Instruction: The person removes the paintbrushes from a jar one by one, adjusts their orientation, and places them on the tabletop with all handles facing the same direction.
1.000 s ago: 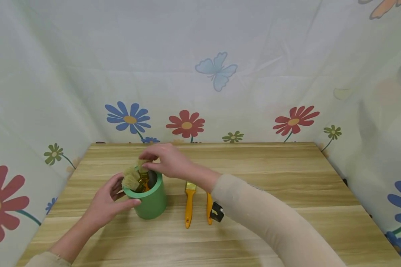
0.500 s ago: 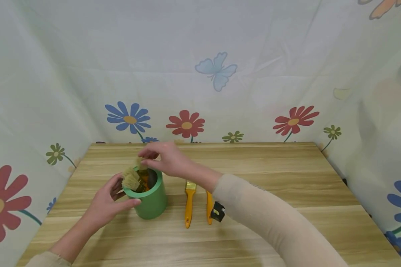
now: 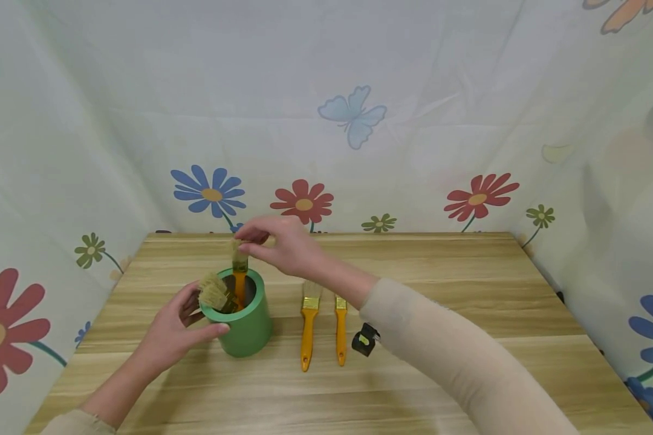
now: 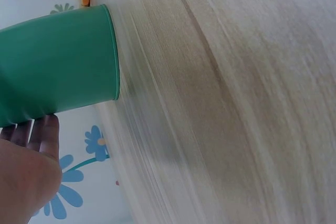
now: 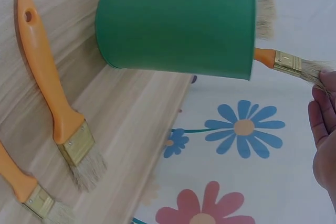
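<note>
One paintbrush (image 3: 240,266) is pinched by its pale bristles between the thumb and fingers of the person's right hand (image 3: 292,249), and it stands nearly upright straight below those fingertips. Its metal band is clear of the rim, while the lower part of its orange handle goes down inside the green pot (image 3: 246,333). The left hand (image 3: 176,329) grips that pot, thumb on the near side below the rim and fingers bent around the far side (from the left wrist I see their tips against the green wall). Close to those left fingers, a clump of bristles (image 3: 214,293) leans at the rim; how many brushes it belongs to I can't tell.

To the right of the left thumb, beyond the pot, a wider brush (image 3: 308,326) lies on the wooden table (image 3: 250,399); farther from the thumb lies a narrower brush (image 3: 341,329). Both have their orange handles toward the person, lower than the pinching fingers. A small black thing (image 3: 364,339) shows by the edge of the right sleeve (image 3: 443,343), well back from the right fingertips; I can't make out what it is. Past the fingers hangs a white cloth (image 3: 239,90) printed with flowers and a blue butterfly (image 3: 354,115).
</note>
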### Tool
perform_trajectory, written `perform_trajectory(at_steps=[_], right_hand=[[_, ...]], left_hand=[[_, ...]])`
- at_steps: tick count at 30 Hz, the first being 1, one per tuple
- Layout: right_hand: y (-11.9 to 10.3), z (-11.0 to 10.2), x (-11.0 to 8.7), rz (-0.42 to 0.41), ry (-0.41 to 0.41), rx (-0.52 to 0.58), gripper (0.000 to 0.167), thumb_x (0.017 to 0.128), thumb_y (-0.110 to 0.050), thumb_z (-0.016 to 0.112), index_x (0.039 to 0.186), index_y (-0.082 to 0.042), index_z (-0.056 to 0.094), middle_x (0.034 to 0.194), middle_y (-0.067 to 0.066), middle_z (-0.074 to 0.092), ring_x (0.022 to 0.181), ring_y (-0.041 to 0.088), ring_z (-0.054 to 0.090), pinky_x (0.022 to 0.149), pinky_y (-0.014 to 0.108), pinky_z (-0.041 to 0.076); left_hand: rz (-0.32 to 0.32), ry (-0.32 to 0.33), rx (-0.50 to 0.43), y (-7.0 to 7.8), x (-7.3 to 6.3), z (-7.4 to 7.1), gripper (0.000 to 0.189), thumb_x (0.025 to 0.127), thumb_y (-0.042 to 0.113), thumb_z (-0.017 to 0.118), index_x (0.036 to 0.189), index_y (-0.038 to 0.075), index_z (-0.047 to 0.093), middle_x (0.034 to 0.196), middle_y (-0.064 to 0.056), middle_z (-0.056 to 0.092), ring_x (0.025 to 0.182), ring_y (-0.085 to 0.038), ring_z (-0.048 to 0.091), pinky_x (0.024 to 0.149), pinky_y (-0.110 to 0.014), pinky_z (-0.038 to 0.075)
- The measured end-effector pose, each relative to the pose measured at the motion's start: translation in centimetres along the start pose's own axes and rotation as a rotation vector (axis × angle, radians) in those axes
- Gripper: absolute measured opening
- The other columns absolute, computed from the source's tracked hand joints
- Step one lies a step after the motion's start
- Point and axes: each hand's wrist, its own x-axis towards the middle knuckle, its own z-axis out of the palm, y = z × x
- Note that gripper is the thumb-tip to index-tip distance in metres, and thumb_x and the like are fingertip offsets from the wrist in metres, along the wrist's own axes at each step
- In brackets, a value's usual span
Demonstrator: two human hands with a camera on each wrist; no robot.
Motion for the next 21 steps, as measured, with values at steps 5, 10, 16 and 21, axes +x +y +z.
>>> perform_trajectory(at_steps=[5, 10, 16, 21], right_hand=[[-0.2, -1.1, -0.1, -0.043, 0.063, -0.007, 0.021, 0.099, -0.011, 0.079, 0.119, -0.004, 0.078, 0.107, 0.005, 0.079, 0.095, 0.01, 0.073, 0.088, 0.016, 0.058], [-0.2, -2.2, -0.3, -0.083, 0.123, 0.015, 0.02, 0.097, -0.008, 0.081, 0.116, -0.002, 0.078, 0.105, 0.007, 0.079, 0.093, 0.01, 0.073, 0.087, 0.017, 0.058], [-0.6, -3.6, -0.7, -0.047, 0.171, 0.057, 0.021, 0.095, -0.007, 0.082, 0.116, -0.002, 0.078, 0.101, 0.006, 0.079, 0.091, 0.008, 0.072, 0.085, 0.023, 0.061], [-0.7, -4.8, -1.2, 0.013, 0.211, 0.112, 0.021, 0.095, -0.006, 0.082, 0.115, -0.001, 0.078, 0.1, 0.008, 0.079, 0.092, 0.011, 0.073, 0.08, 0.03, 0.063]], left_hand=[[-0.01, -0.002, 0.0, 0.0, -0.1, 0.0, 0.083, 0.093, 0.02, 0.088, 0.16, 0.007, 0.041, 0.152, -0.018, 0.057, 0.124, 0.012, 0.053, 0.101, -0.011, 0.049], [-0.024, -0.002, 0.015, 0.1, -0.1, -0.1, 0.084, 0.093, 0.022, 0.087, 0.161, 0.008, 0.04, 0.153, -0.018, 0.056, 0.124, 0.012, 0.053, 0.101, -0.012, 0.049], [-0.035, -0.009, 0.021, 0.2, -0.1, -0.1, 0.085, 0.093, 0.024, 0.087, 0.161, 0.009, 0.039, 0.155, -0.017, 0.055, 0.126, 0.009, 0.052, 0.102, -0.012, 0.05], [-0.036, -0.004, 0.019, 0.4, -0.1, -0.1, 0.085, 0.092, 0.023, 0.088, 0.161, 0.007, 0.039, 0.155, -0.018, 0.055, 0.125, 0.011, 0.051, 0.103, -0.014, 0.05]])
